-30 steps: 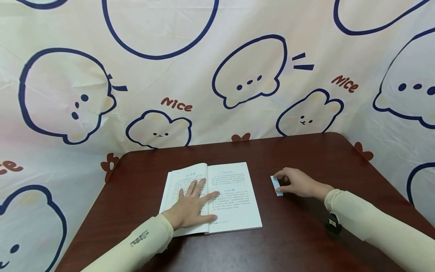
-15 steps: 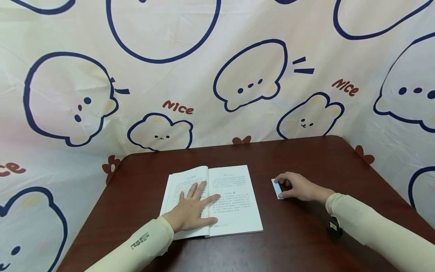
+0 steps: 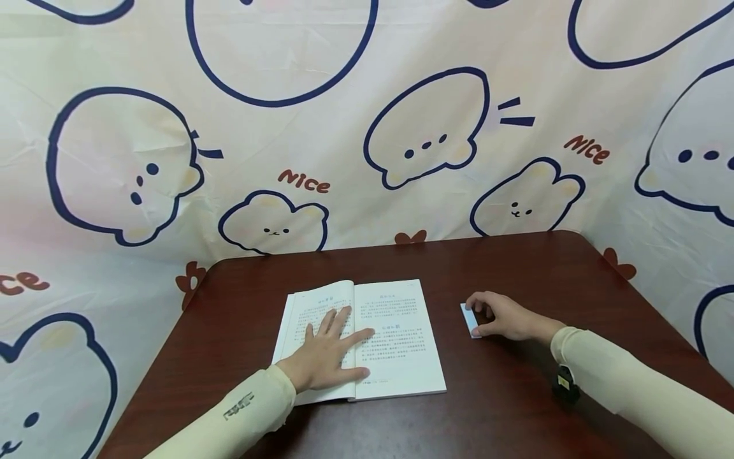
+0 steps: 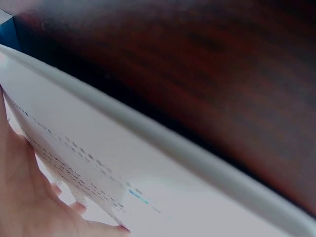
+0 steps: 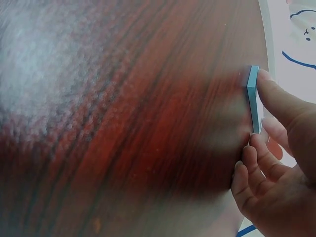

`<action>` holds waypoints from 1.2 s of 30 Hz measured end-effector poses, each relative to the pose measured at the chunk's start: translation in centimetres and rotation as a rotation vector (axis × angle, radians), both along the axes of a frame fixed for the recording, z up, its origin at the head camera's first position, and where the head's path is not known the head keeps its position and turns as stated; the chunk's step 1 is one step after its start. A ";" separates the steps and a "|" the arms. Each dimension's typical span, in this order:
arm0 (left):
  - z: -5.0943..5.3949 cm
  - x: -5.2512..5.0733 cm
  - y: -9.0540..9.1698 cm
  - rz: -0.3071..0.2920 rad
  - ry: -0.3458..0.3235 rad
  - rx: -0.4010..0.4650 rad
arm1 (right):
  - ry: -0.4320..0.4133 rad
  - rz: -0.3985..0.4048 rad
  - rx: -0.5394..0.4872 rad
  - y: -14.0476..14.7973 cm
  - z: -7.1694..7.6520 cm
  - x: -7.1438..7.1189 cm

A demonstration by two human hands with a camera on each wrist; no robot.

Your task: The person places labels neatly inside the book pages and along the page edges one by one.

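Observation:
An open book [image 3: 395, 357] lies on the brown table, printed text on both pages. My left hand [image 3: 323, 356] rests on it with fingers spread across the middle fold; in the left wrist view that hand [image 4: 34, 197] lies along the page [image 4: 123, 163]. To the right of the book, my right hand [image 3: 501, 317] pinches a small light-blue block [image 3: 469, 320] between thumb and fingers at its two ends. The right wrist view shows the block [image 5: 253, 101] at the tips of the thumb and fingers of the right hand [image 5: 281, 158].
The dark brown tabletop [image 3: 367, 258] reaches back to a cream cloth [image 3: 344, 140] printed with blue outlined animals and red words. A small black device [image 3: 565, 384] hangs at the right sleeve.
The whole head view has shifted slightly. Both hands keep their places on the book and at the block, with no clear movement of either object.

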State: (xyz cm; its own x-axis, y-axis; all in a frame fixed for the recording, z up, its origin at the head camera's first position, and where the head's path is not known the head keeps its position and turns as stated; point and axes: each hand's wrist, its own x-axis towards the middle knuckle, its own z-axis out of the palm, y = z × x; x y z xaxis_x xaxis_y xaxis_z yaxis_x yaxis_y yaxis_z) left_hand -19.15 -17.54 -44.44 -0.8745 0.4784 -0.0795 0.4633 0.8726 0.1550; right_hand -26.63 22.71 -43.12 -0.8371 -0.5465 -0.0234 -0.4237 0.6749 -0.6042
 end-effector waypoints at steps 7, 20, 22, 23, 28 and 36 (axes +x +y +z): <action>0.0 0.0 0.0 0.000 -0.006 0.006 | -0.001 0.005 0.003 0.1 -0.2 -0.2; 0.4 0.2 0.0 0.000 -0.023 0.007 | 0.020 0.007 0.059 -0.7 0.6 0.0; 0.4 0.1 0.0 -0.001 -0.029 0.005 | 0.026 0.003 0.093 -0.9 0.8 0.1; 0.4 0.1 0.0 0.000 -0.030 0.004 | 0.033 0.002 0.112 -1.0 0.8 0.0; 0.5 0.1 0.0 0.001 -0.033 0.004 | 0.084 0.006 0.184 -1.3 0.8 0.0; 0.4 0.0 0.1 0.006 -0.035 -0.001 | 0.241 0.027 0.334 -2.0 0.5 0.2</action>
